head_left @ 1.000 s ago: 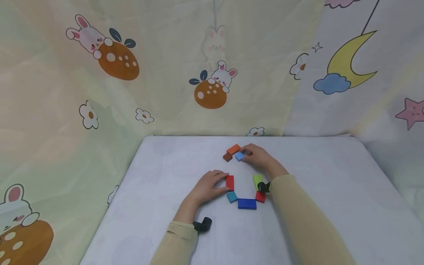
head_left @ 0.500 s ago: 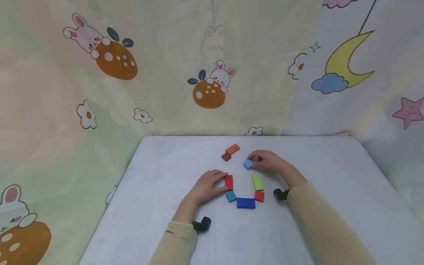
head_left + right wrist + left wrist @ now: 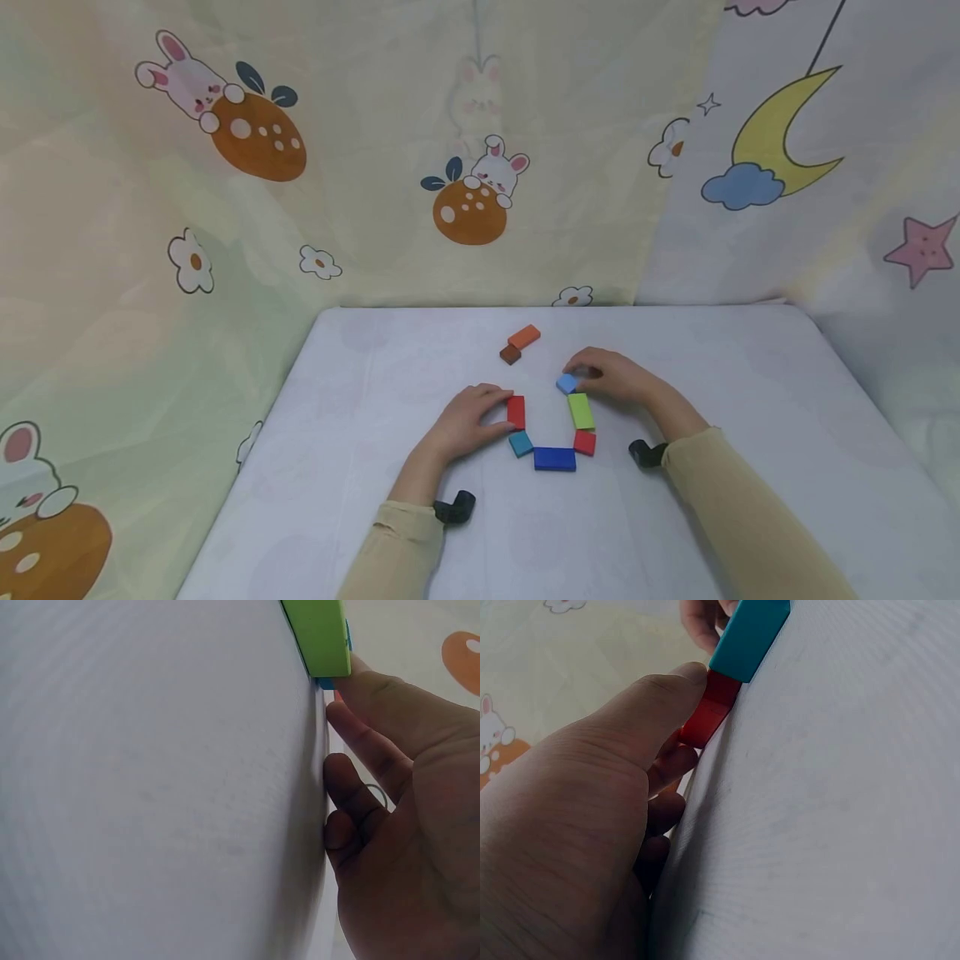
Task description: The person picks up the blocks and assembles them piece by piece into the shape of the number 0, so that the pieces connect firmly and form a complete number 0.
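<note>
Head view: a small light-blue block [image 3: 566, 383] is being pinched by the right hand [image 3: 611, 377], fingers curled round it, on the white table [image 3: 750, 400]. Just below that grip a green block [image 3: 581, 411] is lying, touching or nearly touching the blue one. Further toward the person from the grip, a small red block [image 3: 585, 442], a dark-blue block [image 3: 555, 458] and a teal block [image 3: 521, 443] are forming the bottom of a U. A long red block [image 3: 516, 412] is being held by the left hand [image 3: 468, 422], thumb and fingers curled at its left side; teal block is sitting just below that grip. Beyond the right-hand grip, an orange block [image 3: 523, 337] and a brown block [image 3: 510, 354] are lying together, apart from the U.

L wrist view: long red block [image 3: 711, 709] is being pressed by the thumb, fingers curled under; teal block [image 3: 748, 636] is touching its far end.

R wrist view: green block [image 3: 321, 634] is seen just past the fingertips; only a sliver of the light-blue block [image 3: 326, 683] is showing at the thumb tip, so the grip itself is mostly hidden here.
</note>
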Action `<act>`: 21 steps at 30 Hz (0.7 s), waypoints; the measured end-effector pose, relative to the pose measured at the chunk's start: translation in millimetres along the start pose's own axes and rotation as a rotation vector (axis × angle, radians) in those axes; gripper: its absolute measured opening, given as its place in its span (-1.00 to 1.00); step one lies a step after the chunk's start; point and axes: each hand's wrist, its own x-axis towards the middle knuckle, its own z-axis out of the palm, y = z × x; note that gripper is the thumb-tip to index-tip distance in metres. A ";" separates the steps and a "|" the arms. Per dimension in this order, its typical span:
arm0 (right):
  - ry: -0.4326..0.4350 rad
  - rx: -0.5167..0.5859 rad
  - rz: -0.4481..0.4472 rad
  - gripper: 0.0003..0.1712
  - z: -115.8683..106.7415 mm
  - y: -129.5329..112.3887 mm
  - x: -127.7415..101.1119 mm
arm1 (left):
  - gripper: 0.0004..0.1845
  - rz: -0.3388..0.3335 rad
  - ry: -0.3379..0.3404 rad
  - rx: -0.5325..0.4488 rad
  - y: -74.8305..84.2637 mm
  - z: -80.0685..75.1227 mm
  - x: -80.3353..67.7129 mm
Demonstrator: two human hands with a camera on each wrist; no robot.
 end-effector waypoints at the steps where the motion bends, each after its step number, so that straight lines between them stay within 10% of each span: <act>1: 0.003 -0.003 -0.003 -0.66 0.0 -0.4 -0.7 | -0.35 0.000 0.001 -0.002 0.2 -0.1 -0.1; 21: 0.009 0.072 -0.014 -0.71 -0.2 10.0 -1.5 | -0.36 -0.009 0.000 -0.011 0.5 0.9 -0.4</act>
